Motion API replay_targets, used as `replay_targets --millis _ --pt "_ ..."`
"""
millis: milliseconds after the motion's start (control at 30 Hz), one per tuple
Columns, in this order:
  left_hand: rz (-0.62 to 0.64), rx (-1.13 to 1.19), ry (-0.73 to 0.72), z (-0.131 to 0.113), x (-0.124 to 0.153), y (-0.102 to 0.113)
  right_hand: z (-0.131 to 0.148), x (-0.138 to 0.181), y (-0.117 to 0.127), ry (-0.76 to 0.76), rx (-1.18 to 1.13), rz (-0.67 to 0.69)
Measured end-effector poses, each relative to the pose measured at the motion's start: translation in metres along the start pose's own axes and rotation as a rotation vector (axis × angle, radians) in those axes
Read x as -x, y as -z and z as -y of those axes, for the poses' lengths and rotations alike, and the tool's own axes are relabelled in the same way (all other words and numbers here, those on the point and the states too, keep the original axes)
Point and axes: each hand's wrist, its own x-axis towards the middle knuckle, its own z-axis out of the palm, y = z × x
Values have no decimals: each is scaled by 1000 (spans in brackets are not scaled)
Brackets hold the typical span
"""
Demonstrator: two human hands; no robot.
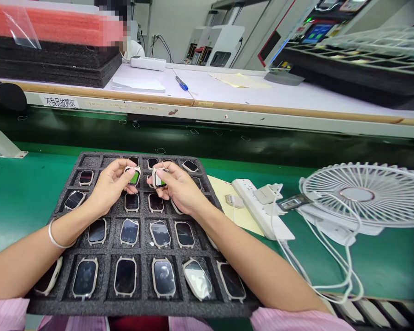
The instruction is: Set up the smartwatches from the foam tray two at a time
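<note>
Above the black foam tray (143, 306), my left hand (113, 184) is closed on a smartwatch body (134, 177) whose screen glows green. Beside it, my right hand (177, 186) grips a second smartwatch body (159, 178) with a green and white lit screen; its thumb lies on the screen. Neither watch has a strap. More strapless watches with dark screens lie face up in the tray's compartments, such as a watch (125, 276) in the nearest row. Some sit crooked in their slots. My forearms cover part of the tray.
Right of the tray lie a yellow sheet (251, 216), a white power strip (258, 207), a round charger (234, 201) and a white fan (357, 194) with loose cables. A raised shelf (207, 103) behind carries foam stacks (55, 64) and a blue pen (181, 83). A person is partly visible behind.
</note>
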Motion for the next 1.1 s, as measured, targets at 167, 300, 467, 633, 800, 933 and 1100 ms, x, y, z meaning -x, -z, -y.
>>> replay_targets --millis 167,300,467,633,800,933,1100 --pt "22 49 5 1 0 1 -1 0 0 49 -6 29" --pt "33 82 -4 3 0 0 -2 1 0 72 -5 50" --pt "49 127 15 4 -1 -1 -1 1 -1 71 -22 37" --pt "59 97 46 2 0 0 1 1 -3 38 21 -18" --pt "50 65 38 2 0 1 -1 1 -1 42 38 -44" --pt "50 104 23 3 1 1 -2 1 0 78 39 -27" --pt "54 142 17 4 0 0 -3 0 -1 76 19 -29"
